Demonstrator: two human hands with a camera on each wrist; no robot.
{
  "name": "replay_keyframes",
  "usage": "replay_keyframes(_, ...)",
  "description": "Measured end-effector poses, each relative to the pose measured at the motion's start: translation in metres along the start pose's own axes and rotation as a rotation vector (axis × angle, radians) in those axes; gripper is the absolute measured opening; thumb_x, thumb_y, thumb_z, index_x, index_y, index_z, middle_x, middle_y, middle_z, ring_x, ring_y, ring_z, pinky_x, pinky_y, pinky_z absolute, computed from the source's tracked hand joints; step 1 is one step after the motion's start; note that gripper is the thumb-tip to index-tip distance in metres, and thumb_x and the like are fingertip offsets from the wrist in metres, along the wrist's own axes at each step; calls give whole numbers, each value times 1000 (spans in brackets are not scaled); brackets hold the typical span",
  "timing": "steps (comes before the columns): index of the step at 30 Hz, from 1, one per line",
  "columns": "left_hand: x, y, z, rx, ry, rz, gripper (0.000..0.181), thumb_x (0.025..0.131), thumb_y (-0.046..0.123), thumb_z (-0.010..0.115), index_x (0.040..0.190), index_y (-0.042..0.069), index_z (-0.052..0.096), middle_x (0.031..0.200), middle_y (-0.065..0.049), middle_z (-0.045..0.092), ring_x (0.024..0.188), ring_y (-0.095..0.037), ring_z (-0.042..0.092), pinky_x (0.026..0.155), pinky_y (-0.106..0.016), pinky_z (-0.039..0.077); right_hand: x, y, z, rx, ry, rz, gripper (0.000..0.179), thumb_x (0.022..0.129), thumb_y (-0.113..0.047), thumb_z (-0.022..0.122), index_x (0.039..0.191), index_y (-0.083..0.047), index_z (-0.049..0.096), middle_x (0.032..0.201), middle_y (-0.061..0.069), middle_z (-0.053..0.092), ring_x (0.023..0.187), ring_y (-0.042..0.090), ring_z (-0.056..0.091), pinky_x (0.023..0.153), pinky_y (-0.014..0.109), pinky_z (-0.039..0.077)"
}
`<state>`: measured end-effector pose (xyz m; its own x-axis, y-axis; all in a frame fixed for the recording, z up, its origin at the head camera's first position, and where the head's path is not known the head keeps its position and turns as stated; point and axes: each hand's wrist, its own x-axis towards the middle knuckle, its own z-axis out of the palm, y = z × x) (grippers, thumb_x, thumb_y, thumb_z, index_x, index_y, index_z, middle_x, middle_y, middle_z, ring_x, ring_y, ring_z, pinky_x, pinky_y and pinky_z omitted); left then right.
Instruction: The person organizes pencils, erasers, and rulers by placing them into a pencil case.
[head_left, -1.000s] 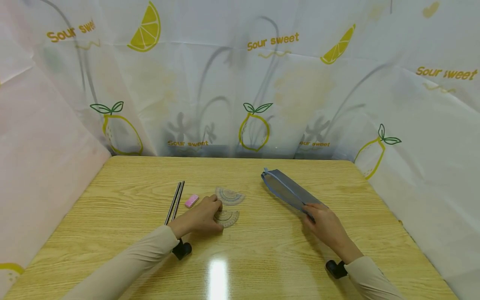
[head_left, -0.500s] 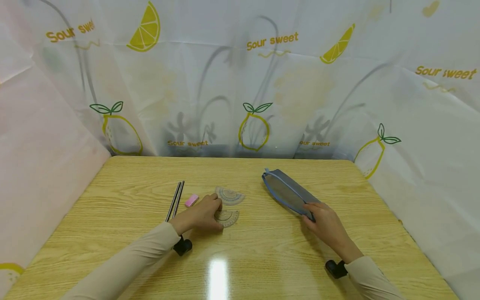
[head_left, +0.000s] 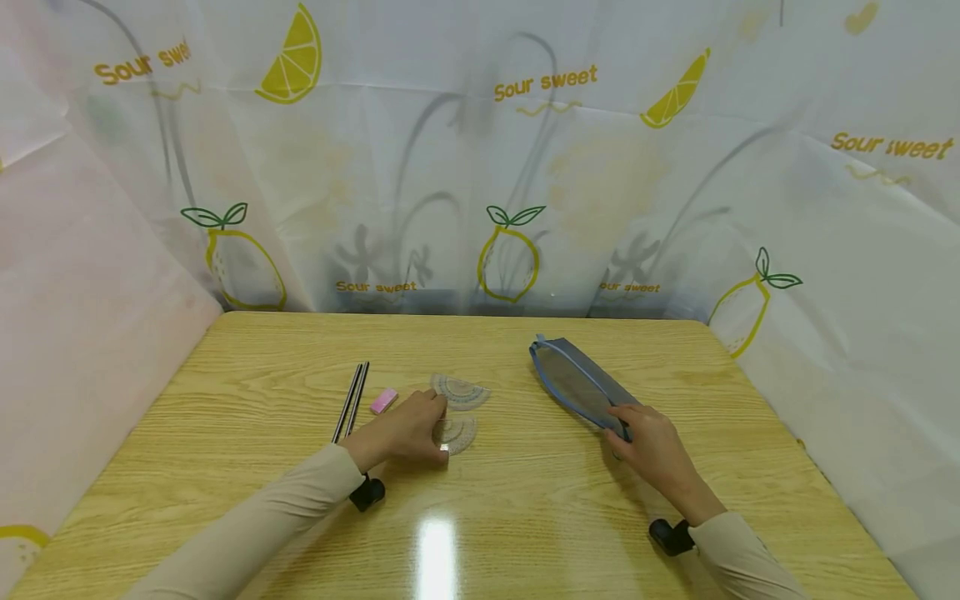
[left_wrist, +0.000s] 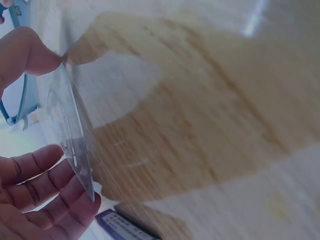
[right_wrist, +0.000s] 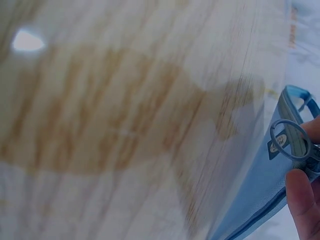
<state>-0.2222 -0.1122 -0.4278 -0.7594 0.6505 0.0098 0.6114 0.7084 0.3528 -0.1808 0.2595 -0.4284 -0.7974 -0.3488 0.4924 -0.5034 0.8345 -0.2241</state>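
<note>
My left hand pinches a clear half-round protractor between thumb and fingertips. In the left wrist view this protractor stands tilted, the thumb at one end and the fingers at the other. A second clear protractor lies flat just beyond it. To the right, my right hand grips the near end of a blue-grey zip pencil case, whose mouth gapes. A round zipper pull shows by the right fingers in the right wrist view.
A pink eraser lies left of the protractors on the wooden table. Two thin, dark, pencil-like sticks lie further left, partly behind the left arm. A lemon-printed white sheet stands behind the table.
The pencil case's mouth has spread wider, and its far end has shifted slightly right. The left hand has barely moved, with the near protractor lifting a little at its edge.
</note>
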Motion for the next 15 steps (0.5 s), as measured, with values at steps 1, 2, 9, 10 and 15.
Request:
replay_keyframes(1, 0, 0, 0, 16, -4, 3, 44, 69, 27, 80, 94, 2, 53, 84, -3, 47, 75, -19, 45, 64, -33, 41, 0, 0, 0, 1, 1, 2, 33, 74, -1, 82, 103, 7, 70, 97, 19, 68, 85, 37, 65, 67, 47, 54)
replay_keyframes(2, 1, 1, 1, 32, -8, 8, 45, 69, 27, 79, 96, 1, 54, 85, -3, 48, 76, -19, 46, 64, -33, 42, 0, 0, 0, 2, 0, 4, 33, 74, -1, 82, 103, 7, 70, 97, 19, 68, 85, 36, 65, 67, 46, 54)
replay_keyframes(9, 2, 4, 2, 96, 10, 52, 43, 70, 26, 77, 98, -1, 58, 90, -5, 51, 77, -19, 49, 66, -33, 45, 0, 0, 0, 5, -6, 11, 33, 74, -1, 82, 104, 6, 70, 97, 19, 69, 84, 36, 65, 66, 45, 55)
replay_keyframes(10, 2, 4, 2, 91, 15, 51, 42, 71, 27, 77, 96, 0, 58, 89, -5, 50, 76, -19, 49, 66, -33, 45, -1, 1, 0, 3, -5, 9, 33, 74, -1, 82, 104, 6, 71, 97, 19, 69, 84, 36, 66, 66, 45, 55)
replay_keyframes(15, 5, 10, 6, 67, 38, 1, 41, 73, 31, 78, 89, 0, 57, 85, -4, 46, 73, -20, 44, 63, -33, 40, -2, 2, 0, -9, -1, 3, 33, 74, -2, 82, 104, 6, 71, 97, 19, 69, 84, 36, 65, 65, 45, 55)
